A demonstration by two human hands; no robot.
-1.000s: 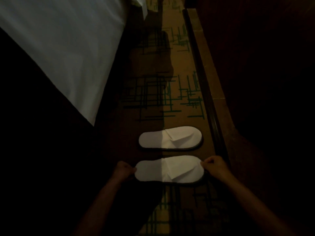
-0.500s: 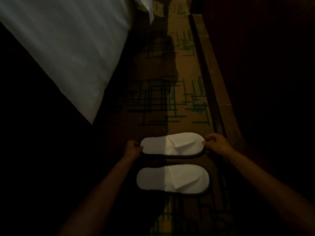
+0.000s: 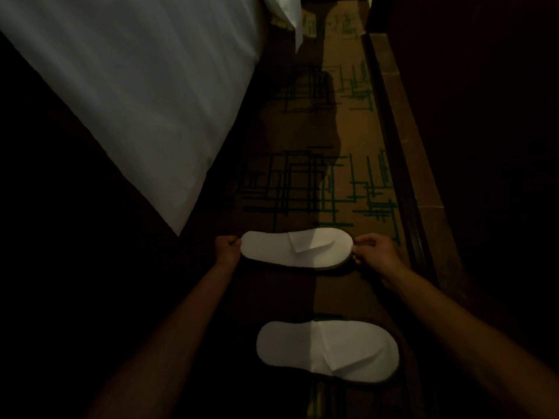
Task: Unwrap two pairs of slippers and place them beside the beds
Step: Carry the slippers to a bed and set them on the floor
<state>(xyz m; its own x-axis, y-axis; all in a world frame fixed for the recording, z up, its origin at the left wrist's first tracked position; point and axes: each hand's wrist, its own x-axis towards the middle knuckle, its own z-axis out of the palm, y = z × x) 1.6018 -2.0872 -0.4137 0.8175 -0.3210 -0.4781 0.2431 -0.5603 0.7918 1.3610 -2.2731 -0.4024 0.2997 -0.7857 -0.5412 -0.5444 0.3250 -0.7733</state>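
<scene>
Two white flat slippers lie crosswise on the patterned carpet beside the bed. The far slipper (image 3: 298, 247) is held at both ends: my left hand (image 3: 227, 249) grips its heel end and my right hand (image 3: 373, 251) pinches its toe end. The near slipper (image 3: 326, 350) lies alone on the carpet closer to me, toe to the right, with neither hand on it. A wide gap of carpet separates the two slippers.
The white bed sheet (image 3: 136, 101) hangs at the upper left, its corner ending near the far slipper. A dark wooden skirting and wall (image 3: 402, 182) run along the right. The brown carpet with green lines (image 3: 329, 182) stretches away between them. The room is dim.
Both hands left the near slipper and took the far one by its ends. The far slipper now sits farther from the near one, and the gap between them has widened.
</scene>
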